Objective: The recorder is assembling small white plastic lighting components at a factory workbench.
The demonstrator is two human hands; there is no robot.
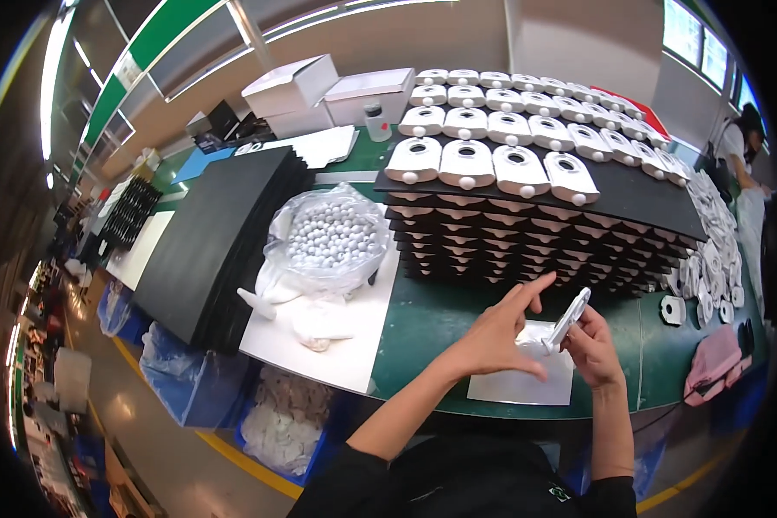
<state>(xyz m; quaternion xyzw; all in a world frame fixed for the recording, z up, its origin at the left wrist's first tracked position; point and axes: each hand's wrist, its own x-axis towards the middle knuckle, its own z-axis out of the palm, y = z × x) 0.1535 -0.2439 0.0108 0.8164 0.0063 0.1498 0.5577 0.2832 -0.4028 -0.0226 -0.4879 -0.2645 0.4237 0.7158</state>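
My right hand (pixel 596 352) grips a white plastic housing (pixel 570 316), held tilted and nearly edge-on over the bench. My left hand (pixel 496 335) is just to its left, fingers and thumb spread, with nothing seen in them. Whether its fingertips touch the housing I cannot tell. Below both hands lies a white sheet (pixel 522 390) on the green bench top (pixel 432 345). Farther off, rows of similar white housings (pixel 520 170), each with a round hole and a white ball at its near end, rest on a stack of black trays (pixel 630 192).
Left of the trays sits a clear bag of white balls (pixel 332 235), beside crumpled white gloves (pixel 306 318). Black boards (pixel 211 233) are stacked farther left. Loose white housings (pixel 708 268) are heaped at right, near a pink cloth (pixel 713 363). Another person (pixel 738 155) stands beyond.
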